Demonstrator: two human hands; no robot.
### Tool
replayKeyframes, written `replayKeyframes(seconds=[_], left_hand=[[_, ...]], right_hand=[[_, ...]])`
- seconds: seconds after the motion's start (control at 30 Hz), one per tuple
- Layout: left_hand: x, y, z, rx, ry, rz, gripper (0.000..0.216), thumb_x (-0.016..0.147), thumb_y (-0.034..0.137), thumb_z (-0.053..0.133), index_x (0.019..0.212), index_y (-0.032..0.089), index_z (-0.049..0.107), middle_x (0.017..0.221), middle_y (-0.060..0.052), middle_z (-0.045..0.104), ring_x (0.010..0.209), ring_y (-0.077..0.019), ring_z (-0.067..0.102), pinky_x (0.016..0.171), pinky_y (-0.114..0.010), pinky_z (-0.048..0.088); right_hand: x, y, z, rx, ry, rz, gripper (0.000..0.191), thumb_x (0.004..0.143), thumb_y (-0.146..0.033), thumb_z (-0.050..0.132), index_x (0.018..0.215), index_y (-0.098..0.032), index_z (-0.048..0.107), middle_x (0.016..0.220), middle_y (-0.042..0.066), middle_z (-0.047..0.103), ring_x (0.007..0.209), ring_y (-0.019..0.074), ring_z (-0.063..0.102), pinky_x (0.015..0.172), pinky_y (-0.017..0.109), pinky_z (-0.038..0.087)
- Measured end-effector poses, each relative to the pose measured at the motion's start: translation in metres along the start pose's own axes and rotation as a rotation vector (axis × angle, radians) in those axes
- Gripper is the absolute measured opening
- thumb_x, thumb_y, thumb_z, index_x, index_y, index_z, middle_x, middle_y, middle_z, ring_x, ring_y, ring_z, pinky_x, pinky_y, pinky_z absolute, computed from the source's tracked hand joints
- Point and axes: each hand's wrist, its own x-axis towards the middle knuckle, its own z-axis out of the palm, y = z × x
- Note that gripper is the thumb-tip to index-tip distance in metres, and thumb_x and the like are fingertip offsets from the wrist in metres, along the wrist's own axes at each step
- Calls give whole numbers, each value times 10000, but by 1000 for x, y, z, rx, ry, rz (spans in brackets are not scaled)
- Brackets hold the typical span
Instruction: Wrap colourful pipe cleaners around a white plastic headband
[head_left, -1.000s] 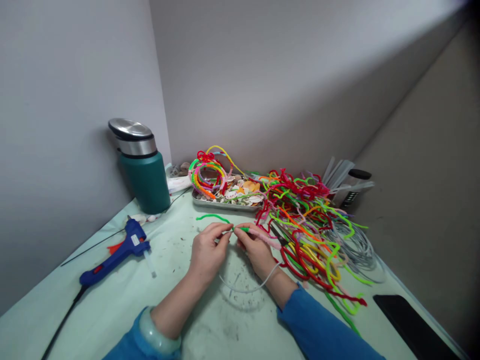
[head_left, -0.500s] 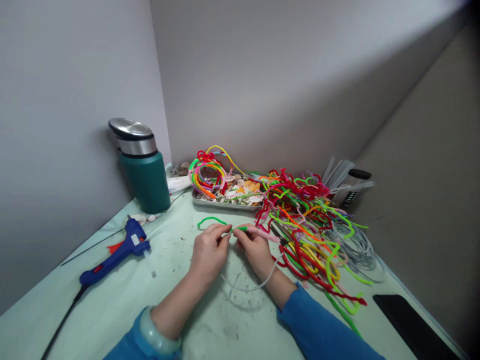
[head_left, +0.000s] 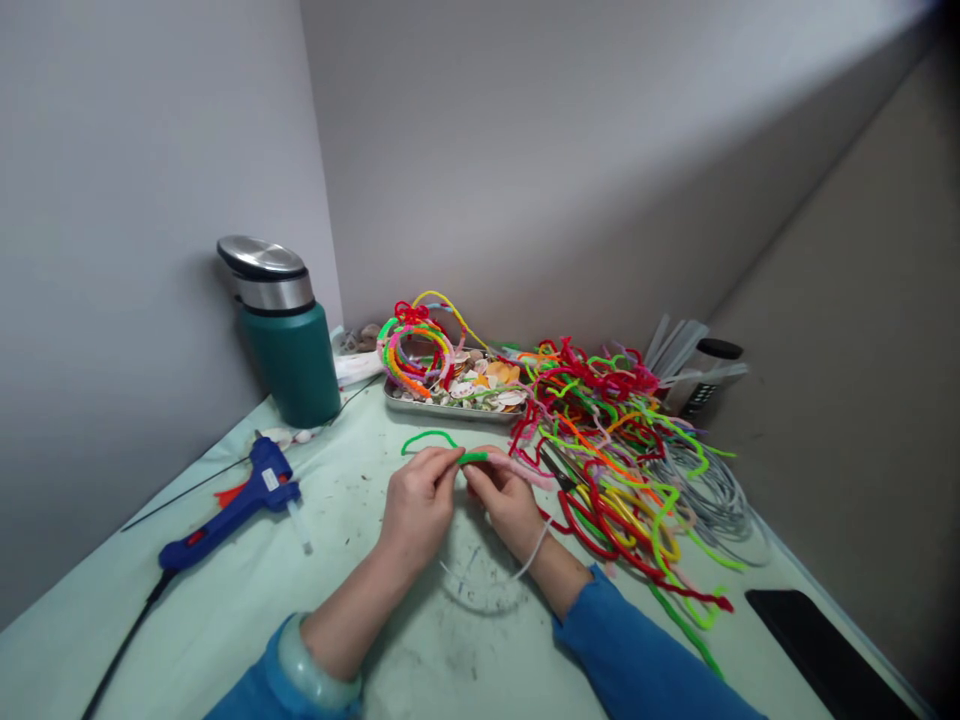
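Note:
In front of me, both hands hold a thin pale wire loop (head_left: pixel 538 548) whose top is wrapped in fuzzy pink (head_left: pixel 523 468) and green. My left hand (head_left: pixel 416 505) pinches a green pipe cleaner (head_left: pixel 474 457) against the wire, thumb and forefinger together. The pipe cleaner's loose tail curves out behind the left fingers. Close beside it, my right hand (head_left: pixel 511 508) grips the wrapped part between thumb and bent fingers. The wire's bare lower part hangs in an arc below both hands and crosses in front of the right wrist.
On the left lie a blue glue gun (head_left: pixel 232 505) and a green bottle (head_left: pixel 292 365). A metal tray (head_left: pixel 457 410) of buttons or shells holds wrapped hoops (head_left: pixel 416 360). Tangled pipe cleaners (head_left: pixel 600 390), yellow-handled scissors (head_left: pixel 630 512), coiled wire (head_left: pixel 712 490) and a black flat object (head_left: pixel 817 640) lie right.
More of the green wrapped band shows between my hands. The green tail has shifted slightly right, and the bare wire arc has swung lower. My right fingers have moved a little along the loop.

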Motion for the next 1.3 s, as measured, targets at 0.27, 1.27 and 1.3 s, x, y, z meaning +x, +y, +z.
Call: replayKeyframes(seconds=[0.27,1.27,1.3], left_hand=[[0,7,-2,-82,-4,70,247,837,164,418,937,184,643,915,-71,648,867,-160,586,781,-276,458],[0,1,5,-421,-118,-445,262,806,388,426,780,162,557,645,30,586,343,-39,381,356,-172,306],[0,1,5,-443,-116,-462,262,802,393,427,777,163,549,626,38,572,331,-38,366,347,-174,299]], right_hand=[[1,0,-5,2,34,56,159,789,-319,520,781,-171,576,557,-28,501,487,98,437,450,218,314],[2,-1,-7,234,58,122,195,692,-307,658,816,-166,606,612,-15,549,474,77,461,429,196,321],[2,-2,-6,200,57,103,184,689,-303,660,804,-168,613,603,-15,550,470,79,458,430,199,330]])
